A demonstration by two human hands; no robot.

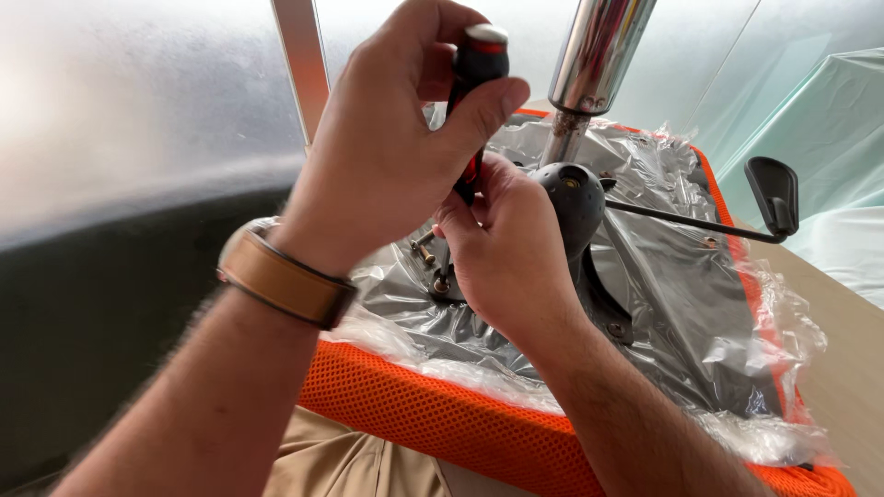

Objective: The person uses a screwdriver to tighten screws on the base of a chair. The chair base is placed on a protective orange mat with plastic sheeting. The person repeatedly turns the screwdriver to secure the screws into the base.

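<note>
Basically left hand [387, 147] fisted around screwdriver [474, 101] handle, tool upright over black bracket [589, 276] on upturned orange seat [460, 423]; right hand [502, 244] curls low by the shaft, fingertips near screws [425, 248], its grip hidden so cannot tell; chrome post [599, 55] just behind

Screwdriver [477, 92] left of column [589, 74]; lever [727, 216] right.

— What's that pale green stuff over on the right?

— A translucent plastic sheet [833, 138], draped. Behind everything stands a frosted, hazy grey-white panel [138, 101], with a slim silvery metal strip [302, 64] leaning up against it.
</note>
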